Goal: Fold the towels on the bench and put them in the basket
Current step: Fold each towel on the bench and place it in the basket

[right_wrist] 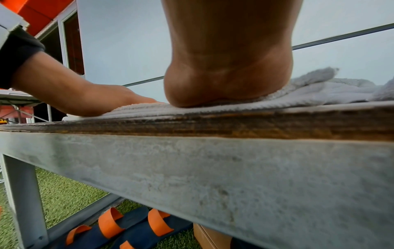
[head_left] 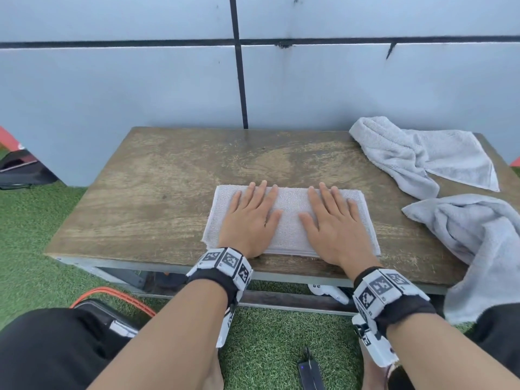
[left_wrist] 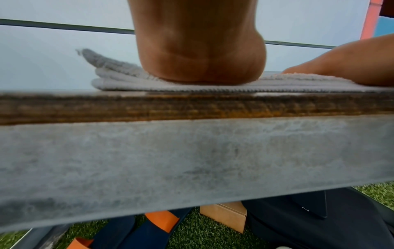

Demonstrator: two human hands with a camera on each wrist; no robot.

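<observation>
A person's left hand (head_left: pixel 249 218) and right hand (head_left: pixel 332 220) lay flat, fingers straight, pressing a folded pale grey terry towel (head_left: pixel 289 209) near the six o'clock edge of a worn brown wooden bench (head_left: pixel 168 192). Two crumpled grey towels (head_left: pixel 422 156) waited at three o'clock; no basket showed. Even palm pressure, swept outward, would likely set the creases best.

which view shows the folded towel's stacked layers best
The left wrist view: the folded towel shows its stacked layers edge-on under the left hand. The right wrist view shows a less distinct edge. The head view shows its flat top, both hands pressing it.
</observation>
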